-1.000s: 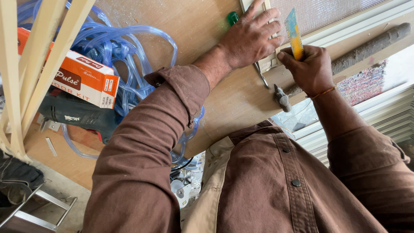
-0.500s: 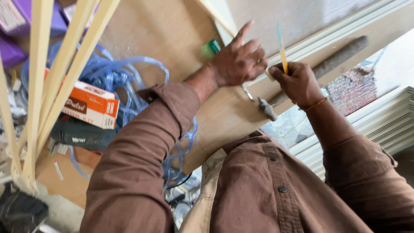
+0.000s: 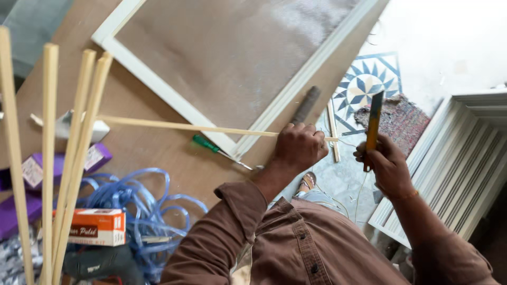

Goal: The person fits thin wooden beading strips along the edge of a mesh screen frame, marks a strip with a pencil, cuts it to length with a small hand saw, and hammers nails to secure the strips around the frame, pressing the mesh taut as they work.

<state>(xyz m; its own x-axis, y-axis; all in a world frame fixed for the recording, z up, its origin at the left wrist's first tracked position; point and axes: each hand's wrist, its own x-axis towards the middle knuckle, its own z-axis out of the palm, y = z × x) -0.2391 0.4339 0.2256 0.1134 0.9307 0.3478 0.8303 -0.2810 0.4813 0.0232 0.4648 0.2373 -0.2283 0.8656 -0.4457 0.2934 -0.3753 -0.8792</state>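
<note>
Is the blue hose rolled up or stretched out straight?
Rolled up. The blue hose lies in loose loops on the table, beside an orange box.

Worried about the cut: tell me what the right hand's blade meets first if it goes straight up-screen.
Nothing close: the right hand aims its knife at bare floor. Depth unclear.

Brown long-sleeved shirt point(image 3: 296, 248) — buttoned front placket with dark buttons, stitched seams, open collar. Left cuff point(image 3: 237, 192) sits at the wrist, loosely folded. Right sleeve point(image 3: 438, 237) ends at the wrist, where a thin band point(image 3: 406, 196) is worn — colour unclear.
</note>
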